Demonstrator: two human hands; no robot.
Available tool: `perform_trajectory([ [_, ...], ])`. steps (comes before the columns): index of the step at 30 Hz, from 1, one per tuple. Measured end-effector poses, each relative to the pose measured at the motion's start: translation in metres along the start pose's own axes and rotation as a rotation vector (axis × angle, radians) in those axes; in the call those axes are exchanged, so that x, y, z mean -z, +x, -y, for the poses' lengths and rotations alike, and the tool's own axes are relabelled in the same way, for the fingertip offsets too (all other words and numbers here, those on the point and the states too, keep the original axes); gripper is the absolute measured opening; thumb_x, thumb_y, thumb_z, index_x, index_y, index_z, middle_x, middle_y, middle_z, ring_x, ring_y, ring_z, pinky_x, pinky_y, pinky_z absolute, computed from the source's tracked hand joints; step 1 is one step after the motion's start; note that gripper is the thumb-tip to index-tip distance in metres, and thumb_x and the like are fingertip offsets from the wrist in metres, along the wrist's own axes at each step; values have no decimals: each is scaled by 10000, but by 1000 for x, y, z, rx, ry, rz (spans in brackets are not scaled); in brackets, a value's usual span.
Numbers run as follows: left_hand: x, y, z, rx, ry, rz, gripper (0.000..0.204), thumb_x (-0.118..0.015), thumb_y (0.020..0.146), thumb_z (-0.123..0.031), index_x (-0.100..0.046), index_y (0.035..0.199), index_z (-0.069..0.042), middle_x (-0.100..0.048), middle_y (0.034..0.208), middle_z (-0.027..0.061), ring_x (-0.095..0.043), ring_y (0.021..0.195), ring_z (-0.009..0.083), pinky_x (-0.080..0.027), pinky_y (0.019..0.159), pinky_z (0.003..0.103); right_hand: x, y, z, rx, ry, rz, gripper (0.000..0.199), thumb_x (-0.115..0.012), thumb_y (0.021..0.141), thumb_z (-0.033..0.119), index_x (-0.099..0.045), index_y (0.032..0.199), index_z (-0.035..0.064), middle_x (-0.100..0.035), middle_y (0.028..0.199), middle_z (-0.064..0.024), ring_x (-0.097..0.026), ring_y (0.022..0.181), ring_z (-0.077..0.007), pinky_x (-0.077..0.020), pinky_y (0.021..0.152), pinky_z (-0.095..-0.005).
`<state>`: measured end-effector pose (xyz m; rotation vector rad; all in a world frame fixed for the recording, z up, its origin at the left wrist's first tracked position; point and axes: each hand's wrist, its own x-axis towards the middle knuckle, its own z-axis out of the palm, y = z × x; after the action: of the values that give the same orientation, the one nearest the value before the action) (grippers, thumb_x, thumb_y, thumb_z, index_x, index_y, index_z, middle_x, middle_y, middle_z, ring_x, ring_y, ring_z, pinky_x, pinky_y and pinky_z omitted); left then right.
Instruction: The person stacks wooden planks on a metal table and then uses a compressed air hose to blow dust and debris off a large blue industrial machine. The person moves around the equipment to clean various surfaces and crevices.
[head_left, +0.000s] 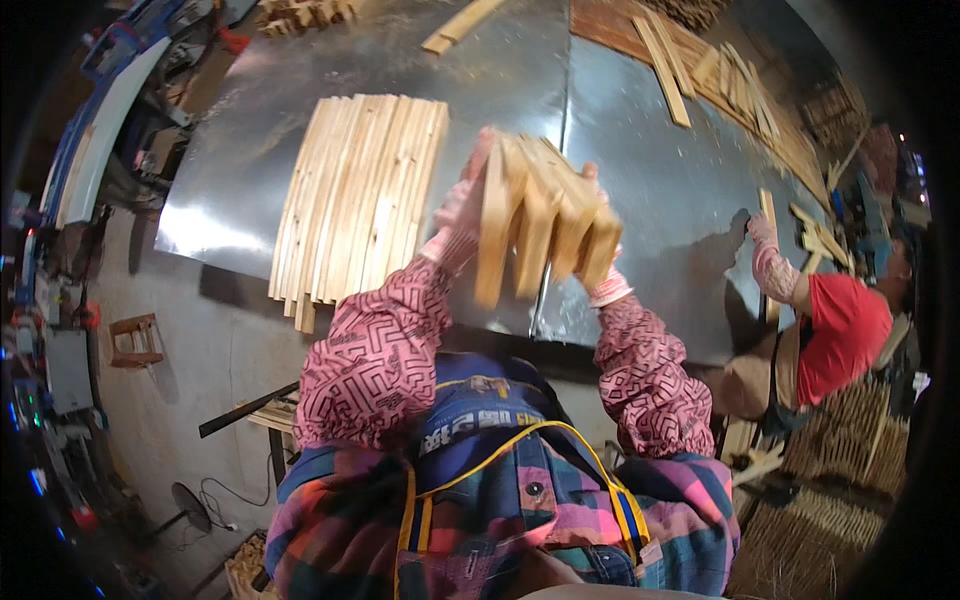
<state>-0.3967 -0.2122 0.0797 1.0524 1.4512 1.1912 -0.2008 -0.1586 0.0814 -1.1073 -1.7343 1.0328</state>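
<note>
Between my two gloved hands I hold several wooden slats [545, 205] side by side above the metal-topped table [510, 60], their near ends tipped toward me and slightly blurred. My left hand [465, 205] closes on the bundle's left side. On its right side is my right hand [604, 265], mostly hidden behind the wood, with a fingertip showing above. Left of the bundle, a row of pale wooden slats [360, 190] lies flat on the table, some ends jutting past its near edge.
At the right, a co-worker in a red shirt [845, 335] reaches over the table with a gloved hand on a slat. Loose slats [660, 70] lie at the far right, another pair [460, 25] at the far edge. A small wooden stool [136, 341] stands on the floor left.
</note>
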Motion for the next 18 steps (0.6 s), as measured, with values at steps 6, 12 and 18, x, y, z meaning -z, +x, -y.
perform_trajectory([
  [6,-12,-65,80,250,1050,236,581,-502,935,-283,-326,1445,-66,-543,1287,157,-559,1148,293,-482,969,379,9,-80,-36,-290,-766,411,460,-591,893,204,-516,1319,49,-646,1133,-125,-638,1002,-262,-511,875,-356],
  [12,-26,-50,105,414,1218,501,597,-556,885,-179,-348,1433,-68,-527,1308,174,-573,1128,319,-491,958,373,29,-90,-109,-327,-794,859,653,-447,858,50,-317,1488,165,-522,1362,-175,-531,1234,-313,-440,1027,-408],
  [18,-38,-79,138,384,356,-377,515,-559,964,-354,-487,1373,-50,-637,1211,147,-574,1154,214,-446,981,293,27,-97,-131,-617,-195,229,548,-544,964,390,-470,1408,78,-538,1355,-182,-494,1271,-318,-372,1070,-341],
])
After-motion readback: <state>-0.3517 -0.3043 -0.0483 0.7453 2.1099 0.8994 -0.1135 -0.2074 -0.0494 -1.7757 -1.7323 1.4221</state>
